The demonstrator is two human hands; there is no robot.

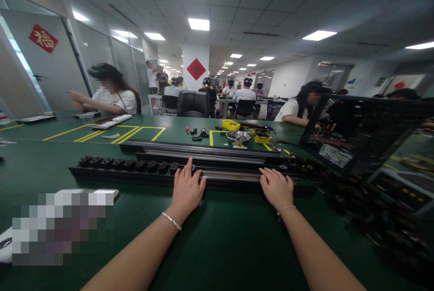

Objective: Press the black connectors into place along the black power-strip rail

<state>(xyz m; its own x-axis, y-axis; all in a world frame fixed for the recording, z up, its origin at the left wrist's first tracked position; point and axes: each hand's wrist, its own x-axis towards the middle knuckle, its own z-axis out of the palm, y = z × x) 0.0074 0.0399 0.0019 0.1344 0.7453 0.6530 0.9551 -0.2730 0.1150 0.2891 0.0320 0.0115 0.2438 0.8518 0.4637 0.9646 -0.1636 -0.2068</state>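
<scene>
A long black channel [233,182] lies across the green table, its left part filled with a row of small black parts [129,165]. My left hand [187,190] rests on the channel at the right end of that row, fingers apart. Farther right, my right hand [278,189] touches the same channel, its fingers bent over the edge; whatever lies beneath the fingertips is hidden. Just behind sits a second long black rail [203,148]. Several small dark parts [288,164] lie beyond my right fingers.
A big pile of black parts [379,218] covers the right side, below an open black case [366,132]. Behind the rails stand a metal bowl [238,136] and a yellow bin [231,124]. People sit across the table [190,123] at left and right.
</scene>
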